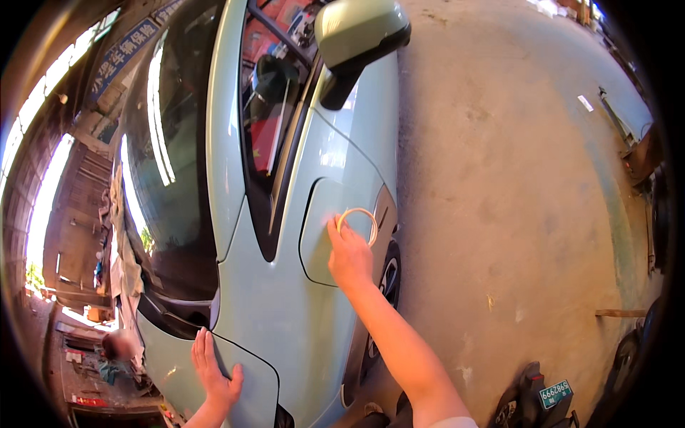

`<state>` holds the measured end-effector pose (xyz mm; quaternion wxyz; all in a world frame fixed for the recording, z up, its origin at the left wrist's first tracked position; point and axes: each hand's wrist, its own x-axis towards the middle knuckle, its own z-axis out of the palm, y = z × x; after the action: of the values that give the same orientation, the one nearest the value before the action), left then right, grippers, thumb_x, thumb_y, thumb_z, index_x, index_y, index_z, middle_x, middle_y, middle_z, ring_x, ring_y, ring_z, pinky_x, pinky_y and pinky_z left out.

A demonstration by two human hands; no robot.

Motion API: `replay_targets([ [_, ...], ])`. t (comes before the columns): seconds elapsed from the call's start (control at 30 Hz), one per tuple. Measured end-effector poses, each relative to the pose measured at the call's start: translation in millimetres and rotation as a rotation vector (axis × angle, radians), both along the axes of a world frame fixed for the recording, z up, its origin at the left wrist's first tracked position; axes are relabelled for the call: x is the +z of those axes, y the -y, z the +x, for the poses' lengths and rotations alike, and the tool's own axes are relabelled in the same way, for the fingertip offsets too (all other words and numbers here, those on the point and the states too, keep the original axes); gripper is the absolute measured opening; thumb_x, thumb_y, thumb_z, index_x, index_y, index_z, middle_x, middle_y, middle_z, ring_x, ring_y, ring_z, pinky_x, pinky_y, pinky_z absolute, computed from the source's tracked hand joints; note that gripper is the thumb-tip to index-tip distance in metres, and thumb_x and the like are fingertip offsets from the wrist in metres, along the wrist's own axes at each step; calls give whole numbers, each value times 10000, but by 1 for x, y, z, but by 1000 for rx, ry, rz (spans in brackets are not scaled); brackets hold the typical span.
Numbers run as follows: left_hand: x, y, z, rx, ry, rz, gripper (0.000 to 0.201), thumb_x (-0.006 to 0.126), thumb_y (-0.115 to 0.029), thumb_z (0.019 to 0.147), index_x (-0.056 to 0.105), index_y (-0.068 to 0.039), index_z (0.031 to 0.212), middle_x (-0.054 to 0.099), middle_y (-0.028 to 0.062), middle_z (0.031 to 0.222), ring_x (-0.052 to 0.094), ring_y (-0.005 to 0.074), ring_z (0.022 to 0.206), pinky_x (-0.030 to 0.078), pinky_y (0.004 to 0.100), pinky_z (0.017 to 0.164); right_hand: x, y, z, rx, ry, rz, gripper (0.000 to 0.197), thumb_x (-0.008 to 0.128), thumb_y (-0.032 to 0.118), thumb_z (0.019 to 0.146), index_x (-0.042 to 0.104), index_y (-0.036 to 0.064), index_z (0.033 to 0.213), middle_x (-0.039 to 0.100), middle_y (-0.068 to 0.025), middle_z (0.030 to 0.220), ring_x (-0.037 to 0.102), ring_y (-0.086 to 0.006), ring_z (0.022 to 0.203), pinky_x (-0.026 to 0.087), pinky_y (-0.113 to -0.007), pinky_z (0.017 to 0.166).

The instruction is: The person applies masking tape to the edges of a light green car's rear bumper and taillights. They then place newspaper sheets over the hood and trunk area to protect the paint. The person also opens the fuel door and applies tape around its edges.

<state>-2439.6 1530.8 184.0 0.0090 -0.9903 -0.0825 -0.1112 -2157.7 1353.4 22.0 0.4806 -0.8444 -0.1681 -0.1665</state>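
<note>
My right hand point(351, 258) reaches up to the side of a pale green car point(264, 299), with its fingers closed on a thin yellowish ring that looks like a roll of masking tape point(374, 227). Behind the fingers lies a rounded flap point(317, 246) outlined by a dark seam; whether the fingertips touch it I cannot tell. Lower left, my left hand point(216, 378) rests with extended fingers on the bodywork, just below the corner of the dark windshield point(178, 235). Nothing shows in that hand.
A side mirror point(360, 28) juts out above the flap. Beneath my right forearm is a wheel point(389, 274). Concrete floor point(499, 178) stretches along the right, with a motorbike point(524, 399) at the lower edge. Cloth point(125, 264) hangs along the car's far side, near a cluttered bench point(85, 357).
</note>
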Motion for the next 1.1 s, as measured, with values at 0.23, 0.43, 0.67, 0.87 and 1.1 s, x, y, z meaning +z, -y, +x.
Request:
replay_targets([
  [0.23,7,6,-2,24,26,-7,766,579,-387,824,389,86,1395,408,270,1431,377,438,1326,270,527,1100,19,29,6,-63,-72,73,569,570,-7,778,510,31,1342,556,-142,1344,566,-330,1172,489,-435,944],
  [0.43,5,1,-2,-10,58,-36,752,589,-385,818,409,78,1383,418,264,1425,384,439,1321,269,523,1102,51,58,68,-101,-192,243,448,590,80,761,605,24,1206,625,-169,1193,580,-369,1117,481,-449,937],
  [0.67,1,-5,-6,-3,72,-56,753,584,-397,830,403,80,1384,419,266,1421,382,438,1323,258,534,1104,68,115,-17,-23,-175,393,244,635,60,777,644,11,1016,661,-165,982,643,-337,893,515,-388,810],
  [0.87,-1,-5,-4,7,63,-72,756,567,-410,847,391,85,1390,407,270,1429,372,439,1330,245,534,1110,83,139,-112,-67,9,297,244,666,-21,740,651,12,981,667,-150,924,640,-320,830,521,-380,735],
  [1.1,-2,-3,-3,27,31,-62,782,547,-434,858,369,103,1398,388,288,1440,364,446,1333,234,536,1116,74,137,-154,-84,5,326,296,642,-46,709,633,-20,1004,677,-167,977,653,-321,864,525,-390,780],
])
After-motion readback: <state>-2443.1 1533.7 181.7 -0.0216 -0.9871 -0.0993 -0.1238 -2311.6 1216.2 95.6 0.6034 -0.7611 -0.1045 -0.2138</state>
